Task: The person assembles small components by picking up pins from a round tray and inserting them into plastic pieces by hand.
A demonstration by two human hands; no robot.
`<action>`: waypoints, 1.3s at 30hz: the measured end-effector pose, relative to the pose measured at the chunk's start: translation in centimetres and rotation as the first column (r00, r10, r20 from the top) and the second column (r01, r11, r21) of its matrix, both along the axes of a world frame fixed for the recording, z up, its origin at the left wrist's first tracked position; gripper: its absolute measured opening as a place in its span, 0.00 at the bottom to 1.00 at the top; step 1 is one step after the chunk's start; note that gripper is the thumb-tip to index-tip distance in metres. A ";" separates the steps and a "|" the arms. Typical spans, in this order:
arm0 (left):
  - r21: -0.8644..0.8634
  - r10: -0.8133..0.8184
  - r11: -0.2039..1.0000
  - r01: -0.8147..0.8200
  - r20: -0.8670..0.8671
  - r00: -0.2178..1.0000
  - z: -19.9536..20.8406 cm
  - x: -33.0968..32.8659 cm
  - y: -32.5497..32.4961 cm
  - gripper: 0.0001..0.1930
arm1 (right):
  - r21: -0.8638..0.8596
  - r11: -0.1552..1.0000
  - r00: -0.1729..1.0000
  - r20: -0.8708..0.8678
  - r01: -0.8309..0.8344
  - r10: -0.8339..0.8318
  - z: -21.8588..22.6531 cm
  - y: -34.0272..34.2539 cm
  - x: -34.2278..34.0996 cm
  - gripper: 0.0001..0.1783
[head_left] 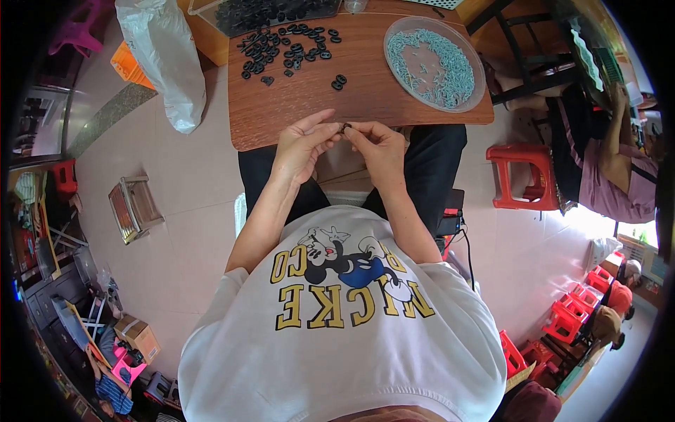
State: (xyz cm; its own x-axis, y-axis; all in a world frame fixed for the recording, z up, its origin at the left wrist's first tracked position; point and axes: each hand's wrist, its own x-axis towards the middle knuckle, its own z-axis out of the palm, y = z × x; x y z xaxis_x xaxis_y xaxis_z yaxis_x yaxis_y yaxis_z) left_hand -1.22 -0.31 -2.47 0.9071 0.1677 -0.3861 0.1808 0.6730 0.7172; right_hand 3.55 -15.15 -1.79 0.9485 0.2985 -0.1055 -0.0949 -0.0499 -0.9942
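Observation:
Between my fingertips, just off the table's near edge, is a small black plastic piece (pixel 344 129), mostly covered by the fingers. My left hand (pixel 304 146) pinches it from the left, with some fingers raised. From the other side my right hand (pixel 380 150) grips it between thumb and forefinger. Ahead on the brown wooden table (pixel 309 105) lies a loose spread of similar black pieces (pixel 271 49), with a few apart from the rest (pixel 339 82). To the right stands a round clear tray (pixel 391 69) holding many small pale blue pieces (pixel 450 74).
A clear bin (pixel 211 21) full of black pieces stands at the table's far left. Left of the table hangs a white plastic bag (pixel 172 77) beside an orange crate (pixel 129 65). A red stool (pixel 524 176) and a seated person (pixel 608 165) are at the right.

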 end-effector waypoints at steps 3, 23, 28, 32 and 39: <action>0.011 -0.001 1.000 0.001 0.003 1.000 0.2 0.2 -0.2 0.22 | 0.009 1.000 1.000 0.012 0.010 -0.010 -0.2 -0.3 0.1 0.07; 0.965 -0.064 0.103 -0.240 0.247 0.967 0.7 6.1 0.3 0.13 | 0.219 0.968 0.990 -0.085 0.127 -0.111 0.2 -1.9 1.2 0.07; 0.932 -0.237 -0.152 -0.330 0.289 0.927 -1.3 7.2 1.6 0.10 | 0.227 0.967 0.991 -0.095 0.116 -0.096 0.1 -2.7 1.2 0.08; 0.941 -0.204 -0.089 -0.326 0.303 0.931 -1.5 6.2 1.5 0.10 | 0.321 0.939 0.984 -0.166 0.121 -0.069 0.1 -2.6 1.5 0.08; 0.042 0.055 0.997 -0.058 0.070 0.996 1.5 2.4 1.0 0.13 | 0.341 0.940 0.979 -0.198 0.028 0.042 0.9 -1.3 1.9 0.09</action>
State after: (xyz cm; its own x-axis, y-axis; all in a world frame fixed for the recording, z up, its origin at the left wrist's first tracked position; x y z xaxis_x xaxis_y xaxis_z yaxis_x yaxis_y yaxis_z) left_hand 1.19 0.69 -1.00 0.9197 0.2351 -0.3143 0.0924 0.6486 0.7555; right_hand 5.46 -16.43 -0.87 0.9161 0.3566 -0.1832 -0.2939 0.2867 -0.9118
